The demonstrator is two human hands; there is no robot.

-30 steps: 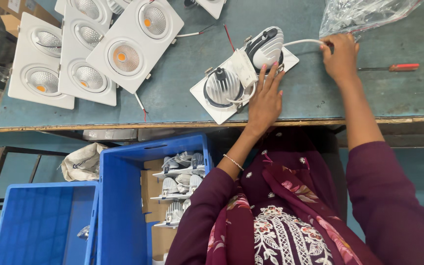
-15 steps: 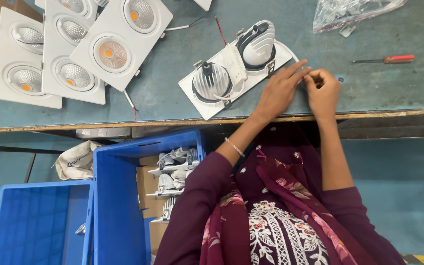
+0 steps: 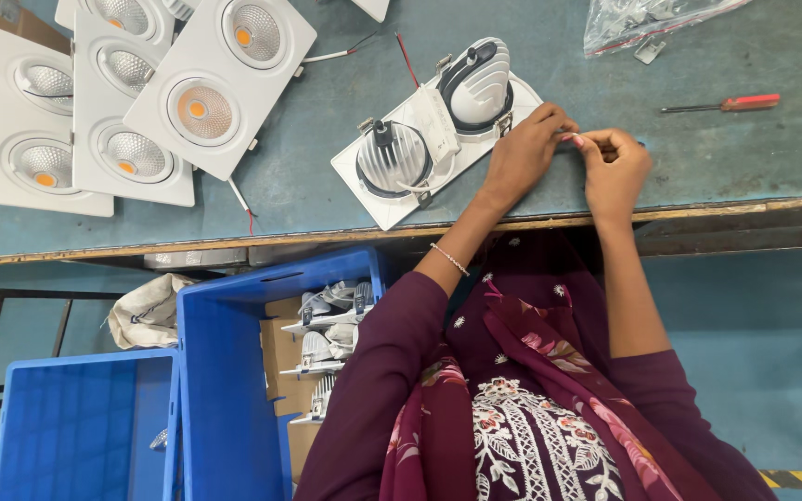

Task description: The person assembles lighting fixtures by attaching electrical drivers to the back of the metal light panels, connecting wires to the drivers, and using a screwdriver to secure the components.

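A white twin downlight fixture (image 3: pixel 433 130) lies face down on the blue-grey bench, its two ribbed heat sinks pointing up. My left hand (image 3: pixel 520 156) rests against the fixture's right end. My right hand (image 3: pixel 616 169) sits just beside it near the bench's front edge. The fingertips of both hands meet and pinch a small white part (image 3: pixel 573 139) between them. What this part is cannot be made out.
Several white twin downlights (image 3: pixel 141 102) lie face up in an overlapping pile at the left. A red-handled screwdriver (image 3: pixel 726 103) and a clear plastic bag (image 3: pixel 652 19) lie at the right. Below the bench, blue crates (image 3: pixel 225 371) hold more fixtures.
My right hand drew back from near the plastic bag to the front edge. My left hand shifted right off the fixture to meet it, and both now pinch the small part.
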